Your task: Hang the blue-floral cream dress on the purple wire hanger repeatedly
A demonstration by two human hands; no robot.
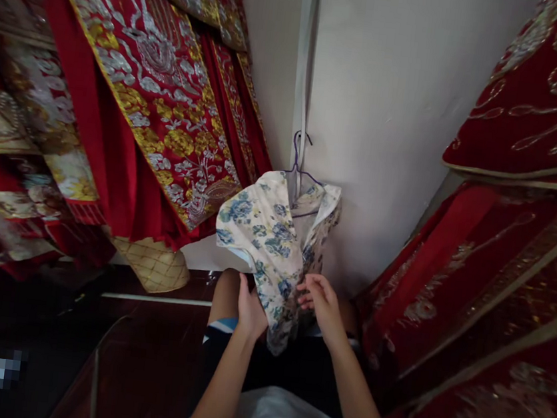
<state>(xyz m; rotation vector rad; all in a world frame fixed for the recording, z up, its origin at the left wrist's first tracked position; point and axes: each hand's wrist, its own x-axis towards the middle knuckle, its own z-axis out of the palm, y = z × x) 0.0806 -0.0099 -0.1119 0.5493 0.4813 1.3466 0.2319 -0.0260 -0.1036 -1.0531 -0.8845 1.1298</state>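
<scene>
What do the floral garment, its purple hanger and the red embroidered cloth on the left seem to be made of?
Floral garment: thin, matte fabric, perhaps cotton, judging by its soft folds. Purple hanger: slim and smooth, perhaps plastic-coated wire; any core is hidden. Red embroidered cloth: fabric with glinting gold and silver motifs, suggesting metallic thread or sequins.

Shirt (275, 235): cream ground, floral print in blues and grey-green, small yellow touches. Hanger (295, 165): purple. Wall (381, 100): plain pale grey. Embroidered panel (166, 89) at left: red, floral and scrolling motifs in gold and silver. Pleated cloth (113, 157) beside it: solid red. Flap (155, 269) beneath: gold, diamond lattice. Cloth (536, 111) at upper right: deep red, pale metallic scrollwork. Shorts (290, 371): black, blue-and-white side trim.
</scene>
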